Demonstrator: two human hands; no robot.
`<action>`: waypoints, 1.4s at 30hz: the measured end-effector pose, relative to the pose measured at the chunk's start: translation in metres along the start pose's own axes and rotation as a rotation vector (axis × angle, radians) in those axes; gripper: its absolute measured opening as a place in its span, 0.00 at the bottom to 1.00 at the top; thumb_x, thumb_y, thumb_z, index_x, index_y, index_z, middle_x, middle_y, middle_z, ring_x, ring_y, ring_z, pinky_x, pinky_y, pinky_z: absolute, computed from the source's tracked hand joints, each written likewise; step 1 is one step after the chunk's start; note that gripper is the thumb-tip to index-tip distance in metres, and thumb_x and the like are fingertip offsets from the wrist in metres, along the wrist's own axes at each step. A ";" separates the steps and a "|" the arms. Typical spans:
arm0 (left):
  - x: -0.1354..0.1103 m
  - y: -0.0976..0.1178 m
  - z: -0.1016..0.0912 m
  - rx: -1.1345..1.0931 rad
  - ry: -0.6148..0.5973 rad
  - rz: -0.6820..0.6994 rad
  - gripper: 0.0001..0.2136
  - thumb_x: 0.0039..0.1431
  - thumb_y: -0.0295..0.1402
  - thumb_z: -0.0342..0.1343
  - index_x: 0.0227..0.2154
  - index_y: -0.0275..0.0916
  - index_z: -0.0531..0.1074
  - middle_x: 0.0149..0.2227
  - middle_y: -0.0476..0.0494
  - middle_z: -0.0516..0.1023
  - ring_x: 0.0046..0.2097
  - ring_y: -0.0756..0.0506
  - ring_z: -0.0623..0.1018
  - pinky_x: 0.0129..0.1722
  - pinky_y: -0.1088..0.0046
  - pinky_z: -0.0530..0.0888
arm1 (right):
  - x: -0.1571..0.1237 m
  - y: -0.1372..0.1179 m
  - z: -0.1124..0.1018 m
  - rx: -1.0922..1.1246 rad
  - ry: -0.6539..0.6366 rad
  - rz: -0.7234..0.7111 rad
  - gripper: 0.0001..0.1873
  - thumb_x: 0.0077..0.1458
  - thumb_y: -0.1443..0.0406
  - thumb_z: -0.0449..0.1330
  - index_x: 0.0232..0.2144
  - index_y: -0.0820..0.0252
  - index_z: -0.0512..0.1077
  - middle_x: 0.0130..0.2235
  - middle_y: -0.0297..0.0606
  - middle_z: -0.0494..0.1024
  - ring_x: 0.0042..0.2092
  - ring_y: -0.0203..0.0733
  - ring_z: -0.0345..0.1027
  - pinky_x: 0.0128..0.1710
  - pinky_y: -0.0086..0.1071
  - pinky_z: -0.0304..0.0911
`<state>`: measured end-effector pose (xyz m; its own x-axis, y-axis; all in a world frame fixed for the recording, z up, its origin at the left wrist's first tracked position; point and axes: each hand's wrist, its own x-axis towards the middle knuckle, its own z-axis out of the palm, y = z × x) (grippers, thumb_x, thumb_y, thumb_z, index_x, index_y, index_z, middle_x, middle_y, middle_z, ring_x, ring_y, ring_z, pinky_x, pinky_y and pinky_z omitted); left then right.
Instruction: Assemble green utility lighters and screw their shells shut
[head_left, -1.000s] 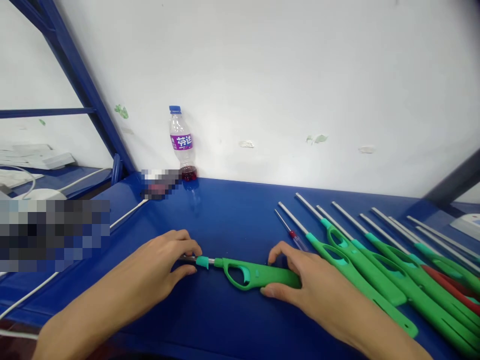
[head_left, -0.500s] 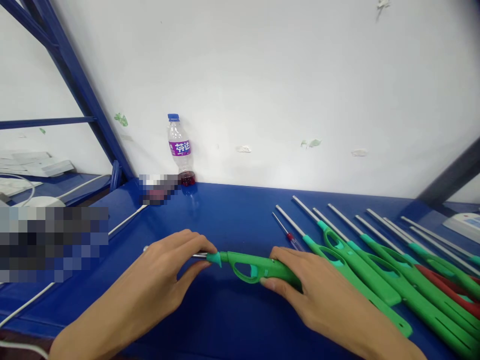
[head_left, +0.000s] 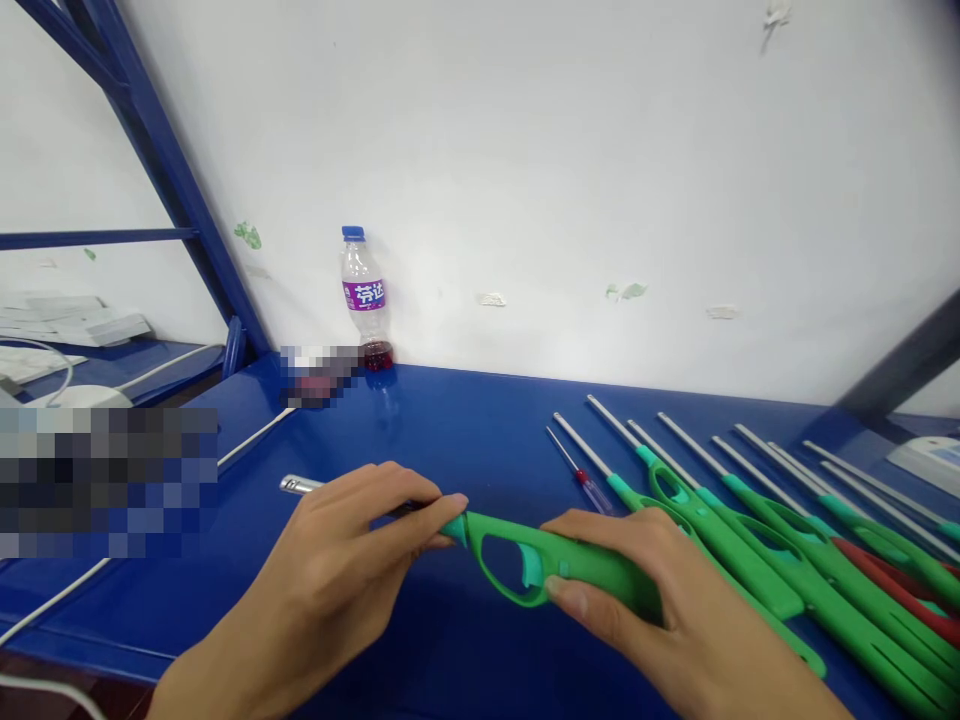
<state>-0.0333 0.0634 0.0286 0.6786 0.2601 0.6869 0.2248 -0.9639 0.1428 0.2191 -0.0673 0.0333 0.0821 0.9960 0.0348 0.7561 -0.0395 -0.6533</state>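
A green long-nosed lighter [head_left: 551, 555] lies across both my hands above the blue table. My left hand [head_left: 352, 560] pinches its teal collar and metal tube, thumb and fingers closed together. The tube's silver tip [head_left: 296, 485] pokes out past the far side of that hand, while its middle is hidden by the fingers. My right hand [head_left: 660, 600] wraps round the green handle, with the thumb on its near side behind the teal trigger. The trigger loop faces toward me. Just beyond the right hand lies a screwdriver [head_left: 589, 485] with a clear and red handle.
Several more green lighters [head_left: 750, 570] lie side by side on the right, tubes pointing away, with a red one [head_left: 885, 575] among them. A drink bottle [head_left: 365, 300] stands by the white wall. A white cable [head_left: 259, 435] crosses the blue table [head_left: 465, 420] on the left.
Both hands and the lighter have come slightly nearer and to the right. The teal collar now meets the green body, where a narrow green neck showed between them. More of the tube tip shows.
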 end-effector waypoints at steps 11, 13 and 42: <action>-0.007 0.003 0.003 0.069 -0.026 0.023 0.22 0.67 0.12 0.50 0.57 0.39 0.74 0.48 0.44 0.87 0.46 0.46 0.86 0.46 0.66 0.77 | -0.001 -0.006 0.008 -0.056 0.148 -0.028 0.26 0.69 0.39 0.54 0.47 0.41 0.86 0.44 0.37 0.88 0.44 0.53 0.81 0.36 0.37 0.76; -0.006 0.003 0.004 0.072 -0.022 0.029 0.22 0.68 0.12 0.50 0.57 0.38 0.74 0.47 0.44 0.87 0.44 0.46 0.85 0.43 0.67 0.76 | 0.000 -0.006 0.011 -0.087 0.180 -0.031 0.27 0.70 0.38 0.53 0.48 0.39 0.87 0.43 0.36 0.89 0.43 0.52 0.81 0.40 0.39 0.76; 0.003 0.013 0.021 0.105 -0.097 0.118 0.13 0.78 0.22 0.45 0.53 0.33 0.75 0.41 0.42 0.88 0.38 0.42 0.86 0.40 0.61 0.81 | -0.003 0.004 0.001 -0.258 0.043 -0.099 0.24 0.52 0.45 0.75 0.50 0.35 0.84 0.41 0.30 0.90 0.38 0.54 0.85 0.32 0.37 0.77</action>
<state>-0.0140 0.0531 0.0177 0.7677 0.1544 0.6220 0.2080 -0.9780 -0.0139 0.2209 -0.0702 0.0300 0.0227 0.9920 0.1246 0.9017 0.0335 -0.4310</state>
